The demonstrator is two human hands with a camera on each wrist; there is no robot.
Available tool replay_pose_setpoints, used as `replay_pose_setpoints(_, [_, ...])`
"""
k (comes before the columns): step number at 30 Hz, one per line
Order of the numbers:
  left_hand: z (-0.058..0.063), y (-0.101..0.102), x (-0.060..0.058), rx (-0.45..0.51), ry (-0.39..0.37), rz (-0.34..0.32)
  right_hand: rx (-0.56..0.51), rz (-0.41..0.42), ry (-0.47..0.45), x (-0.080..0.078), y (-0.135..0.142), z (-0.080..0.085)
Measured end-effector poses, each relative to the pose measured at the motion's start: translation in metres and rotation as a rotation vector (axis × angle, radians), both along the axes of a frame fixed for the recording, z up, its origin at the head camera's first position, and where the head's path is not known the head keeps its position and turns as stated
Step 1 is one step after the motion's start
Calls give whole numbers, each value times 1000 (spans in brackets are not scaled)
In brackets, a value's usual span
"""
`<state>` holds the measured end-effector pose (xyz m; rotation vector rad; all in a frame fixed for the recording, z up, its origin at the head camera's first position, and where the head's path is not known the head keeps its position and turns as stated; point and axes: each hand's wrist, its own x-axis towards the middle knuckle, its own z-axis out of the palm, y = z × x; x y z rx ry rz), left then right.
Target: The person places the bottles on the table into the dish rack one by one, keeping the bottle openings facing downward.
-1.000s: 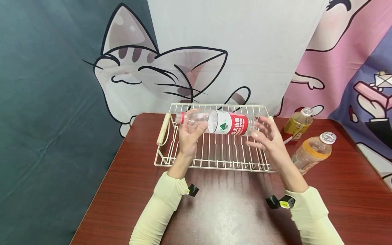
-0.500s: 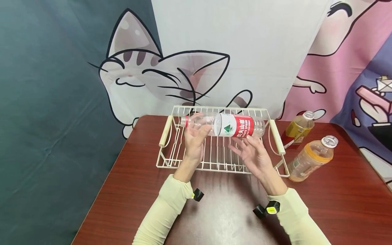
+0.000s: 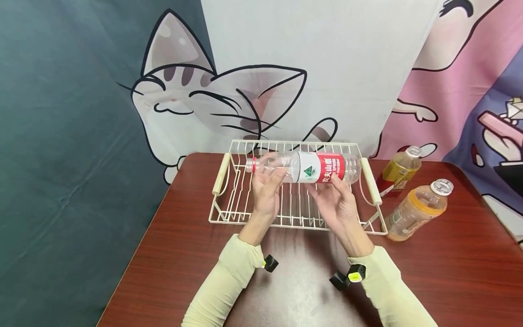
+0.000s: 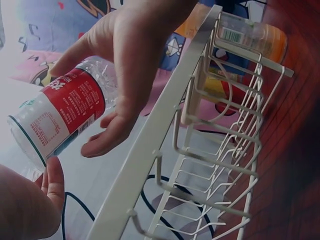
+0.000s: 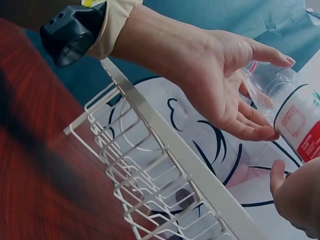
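A clear plastic water bottle with a red and white label lies sideways in the air above a cream wire rack. My left hand grips its shoulder, thumb in front and fingers behind, close to the red ring at the neck. At the label's lower edge is my right hand, its thumb on the red part and its fingers below and behind. The left wrist view shows the bottle between the right thumb and fingers. In the right wrist view, the left hand wraps the neck end.
Two more bottles stand right of the rack: one with a yellow label, one with an orange band. Pale handles rise at the rack's ends. A cartoon-printed cloth hangs behind the reddish-brown table.
The bottle has shifted slightly right in the left hand's grip. The right hand has gone from the bottle's base end to below the label, its thumb now on it.
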<state>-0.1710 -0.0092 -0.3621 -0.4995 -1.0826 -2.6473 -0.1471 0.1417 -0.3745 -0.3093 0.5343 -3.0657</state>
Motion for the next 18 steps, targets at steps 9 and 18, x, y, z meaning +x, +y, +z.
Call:
replay_pose_setpoints(9, [-3,5,1,10,-6,-8,-38,-34,-7,-2,-4,4])
replay_pose_setpoints(18, [-4,6,0,-5,3,-38,-92,-53,14,-4,-4,6])
